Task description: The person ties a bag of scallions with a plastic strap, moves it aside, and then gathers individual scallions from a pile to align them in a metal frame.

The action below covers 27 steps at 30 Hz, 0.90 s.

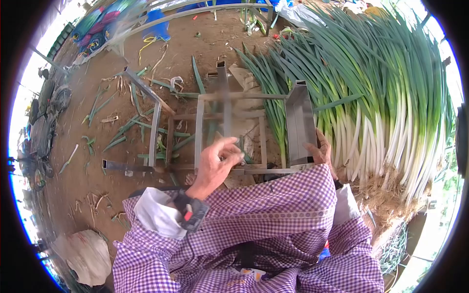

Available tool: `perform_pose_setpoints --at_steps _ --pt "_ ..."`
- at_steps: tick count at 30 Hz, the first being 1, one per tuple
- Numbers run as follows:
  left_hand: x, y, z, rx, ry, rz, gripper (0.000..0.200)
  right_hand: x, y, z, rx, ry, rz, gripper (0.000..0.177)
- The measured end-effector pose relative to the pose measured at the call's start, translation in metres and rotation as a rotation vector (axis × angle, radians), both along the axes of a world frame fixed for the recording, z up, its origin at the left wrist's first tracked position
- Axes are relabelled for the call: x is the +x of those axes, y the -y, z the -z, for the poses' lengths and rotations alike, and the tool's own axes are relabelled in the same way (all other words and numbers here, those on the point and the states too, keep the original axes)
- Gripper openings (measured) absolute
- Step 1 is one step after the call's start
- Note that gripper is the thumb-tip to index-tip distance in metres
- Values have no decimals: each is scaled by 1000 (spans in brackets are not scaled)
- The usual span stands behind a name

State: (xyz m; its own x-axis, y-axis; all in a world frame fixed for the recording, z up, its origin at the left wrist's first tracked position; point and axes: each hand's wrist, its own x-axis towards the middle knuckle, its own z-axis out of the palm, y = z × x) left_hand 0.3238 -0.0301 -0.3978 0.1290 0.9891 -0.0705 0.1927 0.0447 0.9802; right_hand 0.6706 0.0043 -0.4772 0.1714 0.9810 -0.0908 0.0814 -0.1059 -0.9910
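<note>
From where I stand, a person in a purple-checked garment (273,198) has a metal frame (199,132) square in front of the lap, in the middle of the view. Its long axis runs from nine to three o'clock. At the three o'clock end sits a metal trough (299,124), lying crosswise, its own length from twelve to six.

The right hand (321,151) grips the trough's near end, thumb on the inner face and fingers round the outer edge. The left hand (218,161) hangs over the middle of the frame, fingers curled in toward the thumb; I can't tell whether it holds anything.

Over from one to four o'clock lies a great spread of green onions (361,93), leaves toward eleven, pale roots toward five. A few stalks show behind the frame bars, close by the trough.

As for how far things have got, I'd judge it early for that spread: the stalks lie loose on the dirt ground (73,180), and I make out no tie round them. Leaf scraps (129,127) around nine to ten o'clock suggest some stalks have been handled, though how many I can't say.
</note>
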Motion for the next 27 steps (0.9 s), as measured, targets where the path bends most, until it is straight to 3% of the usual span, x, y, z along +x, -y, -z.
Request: perform_pose_setpoints --at_steps 2,5,6,7,9,11,13,14,17,20,24,26,27 --pt "10 -2 -3 -27 17 -56 30 -6 1 -11 -29 95 5 62" --pt "17 -3 -4 -129 43 -115 26 3 -3 -1 -227 -52 59 57" --pt "19 -5 4 -84 107 -163 27 -4 -1 -11 -257 28 83 55" --pt "34 -9 1 173 48 -252 26 7 -1 -15 -261 -42 34 52" --pt "20 -7 1 53 -1 -206 25 1 6 -17 -223 -163 -40 48" --pt "13 -10 1 78 -63 -205 31 -7 18 -15 -138 -58 -64 47" --pt "5 -12 3 101 -95 -198 33 -1 27 -5 99 355 -222 47" --pt "49 -10 -12 156 -137 -245 32 56 25 8 299 671 -375 48" --pt "56 -8 -11 169 -167 -199 32 32 50 -3 -257 -199 -22 49" --pt "44 -21 -17 254 -209 -186 31 17 57 1 -241 -362 23 51" --pt "18 -30 -15 293 -130 -248 33 -14 46 -22 -293 -313 61 55" --pt "5 -30 -13 325 -125 -329 35 -21 30 -27 -257 -169 40 55" --pt "-5 -27 -13 306 -127 -362 36 -30 18 -35 -159 -211 -69 56"
